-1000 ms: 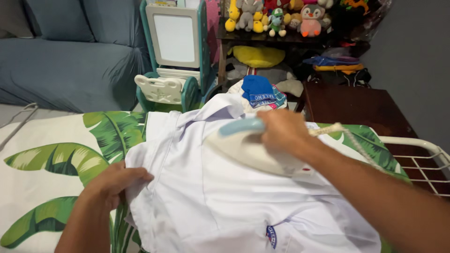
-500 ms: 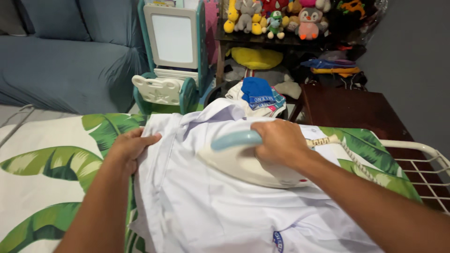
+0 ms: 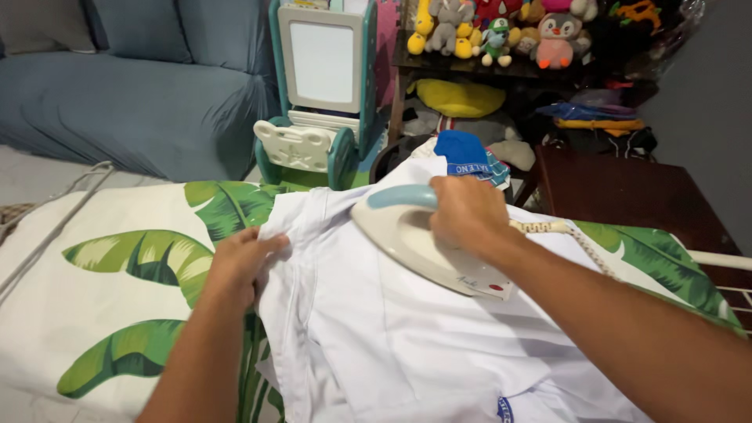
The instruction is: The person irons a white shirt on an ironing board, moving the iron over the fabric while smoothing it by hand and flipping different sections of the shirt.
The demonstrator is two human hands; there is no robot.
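A white shirt (image 3: 392,329) lies spread on an ironing board with a green leaf-print cover (image 3: 117,266). My right hand (image 3: 466,211) grips the pale blue handle of a white iron (image 3: 407,235), which rests flat on the upper part of the shirt. Its cord (image 3: 564,231) trails to the right. My left hand (image 3: 239,262) presses on the shirt's left edge, fingers bunched on the fabric near the side seam. A small blue badge (image 3: 505,409) shows on the shirt at the bottom edge.
Beyond the board stand a teal and white toy easel (image 3: 325,86), a grey-blue sofa (image 3: 117,94) and a shelf of stuffed toys (image 3: 501,31). A pile of clothes with a blue garment (image 3: 462,153) and a dark wooden table (image 3: 634,192) sit behind. A white wire rack (image 3: 728,270) is at right.
The iron has slid up and left toward the collar. My left hand stays on the shirt's left edge, now slightly lower than half a second ago. The camera has panned left.
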